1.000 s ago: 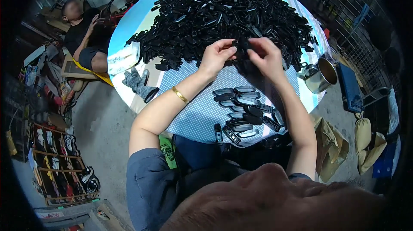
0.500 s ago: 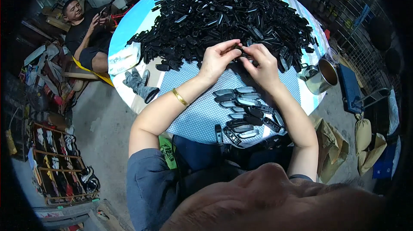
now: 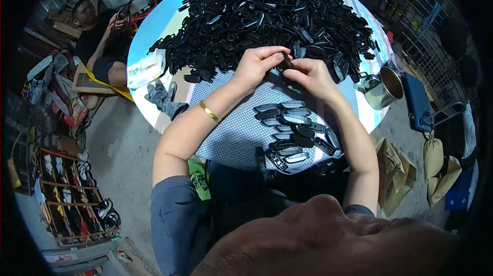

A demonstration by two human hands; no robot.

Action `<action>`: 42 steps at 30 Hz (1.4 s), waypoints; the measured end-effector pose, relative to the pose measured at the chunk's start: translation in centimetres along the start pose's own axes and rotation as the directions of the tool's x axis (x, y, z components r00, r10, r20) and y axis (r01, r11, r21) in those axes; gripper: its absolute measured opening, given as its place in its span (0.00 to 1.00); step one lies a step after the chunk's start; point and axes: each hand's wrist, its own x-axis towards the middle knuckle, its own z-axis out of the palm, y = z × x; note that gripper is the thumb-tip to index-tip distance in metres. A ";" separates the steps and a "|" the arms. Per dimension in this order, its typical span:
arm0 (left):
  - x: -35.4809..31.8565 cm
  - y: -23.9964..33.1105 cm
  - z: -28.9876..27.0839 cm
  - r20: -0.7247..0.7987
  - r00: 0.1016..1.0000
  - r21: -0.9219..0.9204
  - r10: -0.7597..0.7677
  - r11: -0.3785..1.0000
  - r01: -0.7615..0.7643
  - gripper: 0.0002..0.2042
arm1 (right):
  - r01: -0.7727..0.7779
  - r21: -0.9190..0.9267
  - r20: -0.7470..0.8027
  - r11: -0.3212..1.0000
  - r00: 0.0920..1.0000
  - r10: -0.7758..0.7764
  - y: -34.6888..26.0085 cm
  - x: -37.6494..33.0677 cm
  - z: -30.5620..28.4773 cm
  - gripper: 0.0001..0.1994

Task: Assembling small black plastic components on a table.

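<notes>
A small black plastic part [image 3: 286, 62] is held just above the middle of the frame, pinched between the fingertips of both hands. The left hand [image 3: 258, 65] is curled nearly closed, thumb and forefinger pressed on the left end of the part; a gold bangle [image 3: 208, 111] is worn on its wrist. The right hand [image 3: 311, 74] is likewise closed to a pinch, its fingertips gripping the right end of the same part, so that the two hands meet over it.

The hands are held over a round table [image 3: 154, 34] covered with a dotted blue-white cloth [image 3: 233, 132]. The upper half of the table is covered by a large heap of black plastic parts [image 3: 267, 14], reaching to just behind the hands. Below the hands, towards the lower middle of the frame, a smaller group of sorted parts [image 3: 295, 129], black with grey inlays, is laid in overlapping rows on the cloth.

At the right edge of the table a metal mug [image 3: 386, 88] is seen standing upright; its inside appears brownish, but what it holds cannot be told. A white bag [image 3: 145, 69] and a pair of grey gloves [image 3: 165, 99] are lying at the table's left edge. At the upper left, another person [image 3: 102, 34] is seated on the floor. A wooden crate [image 3: 72, 199] with compartments filled with small dark items is seen at the lower left.
</notes>
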 end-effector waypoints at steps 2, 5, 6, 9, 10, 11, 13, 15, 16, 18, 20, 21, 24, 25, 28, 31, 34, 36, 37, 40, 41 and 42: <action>0.1 0.2 -0.3 0.049 0.998 0.102 0.049 0.993 -0.054 0.13 | -0.083 0.166 -0.016 0.983 0.996 0.087 -0.1 0.2 -1.5 0.12; -0.5 1.4 0.4 0.114 0.987 0.552 -0.116 0.833 0.034 0.13 | -0.048 0.025 -0.102 0.999 0.994 0.050 1.2 0.3 -3.6 0.13; -0.7 1.6 0.4 0.200 0.957 0.677 -0.212 0.735 0.022 0.13 | 0.037 -0.257 -0.057 0.966 0.997 -0.054 1.1 0.2 -3.6 0.13; -1.1 0.0 0.7 0.430 0.881 0.706 -0.196 0.682 -0.193 0.14 | 0.158 -0.652 0.101 0.742 0.988 -0.121 0.4 -0.5 -2.9 0.15; -1.0 0.0 1.1 0.331 0.895 0.754 -0.298 0.654 -0.061 0.12 | 0.174 -0.675 0.113 0.717 0.985 -0.132 0.5 -0.6 -2.6 0.14; -0.9 -0.2 1.1 0.332 0.895 0.754 -0.299 0.654 -0.061 0.12 | 0.190 -0.698 0.126 0.691 0.982 -0.142 0.7 -0.7 -2.4 0.13; -0.7 -1.0 1.0 0.284 0.945 0.795 0.163 0.511 -0.327 0.10 | 0.191 -0.729 0.129 0.657 0.981 -0.142 0.2 -1.0 -2.2 0.12; -0.5 -1.7 1.1 0.316 0.913 0.835 0.259 0.380 -0.397 0.12 | 0.190 -0.760 0.129 0.622 0.981 -0.142 0.0 -1.1 -2.1 0.12; -0.3 -2.1 1.1 0.368 0.899 0.847 0.237 0.314 -0.430 0.13 | 0.170 -0.750 0.102 0.639 0.985 -0.142 0.2 -1.1 -2.0 0.13; -0.3 -2.0 1.3 0.409 0.898 0.867 0.162 0.237 -0.438 0.15 | 0.150 -0.740 0.076 0.655 0.987 -0.140 0.8 -0.8 -2.1 0.14; -0.4 -2.3 1.3 0.423 0.890 0.862 0.168 0.227 -0.452 0.15 | 0.158 -0.568 -0.004 0.808 0.981 -0.195 1.7 -0.2 -2.6 0.15; -0.5 -2.3 1.3 0.436 0.883 0.858 0.177 0.213 -0.467 0.14 | 0.111 -0.520 -0.021 0.847 0.990 -0.142 1.3 -0.1 -2.9 0.15; -0.5 -2.4 1.4 0.373 0.891 0.846 0.258 0.300 -0.441 0.14 | 0.069 -0.293 -0.097 0.954 0.990 -0.102 2.8 0.5 -3.1 0.16; -0.4 -2.5 1.4 0.318 0.883 0.816 0.345 0.375 -0.440 0.14 | -0.042 0.044 -0.103 0.998 0.994 0.046 2.8 0.6 -3.2 0.17; -0.1 -2.3 1.2 0.033 0.999 0.401 -0.032 0.916 0.016 0.13 | -0.129 0.546 -0.049 0.828 0.981 0.186 0.8 0.3 -2.4 0.17; 0.2 -2.4 0.9 0.043 0.997 0.087 -0.063 0.994 0.059 0.15 | -0.134 0.723 -0.016 0.678 0.977 0.210 0.7 0.4 -1.8 0.16; 0.1 -2.4 1.2 -0.045 0.999 0.024 0.023 0.999 -0.022 0.14 | -0.217 0.700 0.030 0.680 0.961 0.276 1.1 0.4 -1.3 0.14; 0.1 -2.5 1.0 -0.062 0.997 0.038 0.035 0.999 -0.033 0.14 | -0.232 0.672 0.030 0.703 0.957 0.288 1.2 0.5 -1.0 0.14; 0.1 -2.5 0.9 -0.078 0.996 0.052 0.047 0.998 -0.043 0.14 | -0.248 0.643 0.029 0.725 0.953 0.300 1.3 0.6 -0.9 0.13; 0.0 -2.1 0.9 -0.123 0.990 0.064 0.067 0.996 -0.059 0.13 | -0.233 0.627 0.009 0.744 0.956 0.292 1.4 0.5 -0.5 0.12; 0.0 -2.0 1.0 -0.124 0.990 0.065 0.067 0.996 -0.059 0.13 | -0.226 0.618 -0.001 0.753 0.958 0.288 1.3 0.5 -0.3 0.12; -0.1 -1.9 1.0 -0.140 0.987 0.087 0.074 0.994 -0.062 0.14 | -0.226 0.618 0.000 0.753 0.958 0.287 1.2 0.4 -0.1 0.12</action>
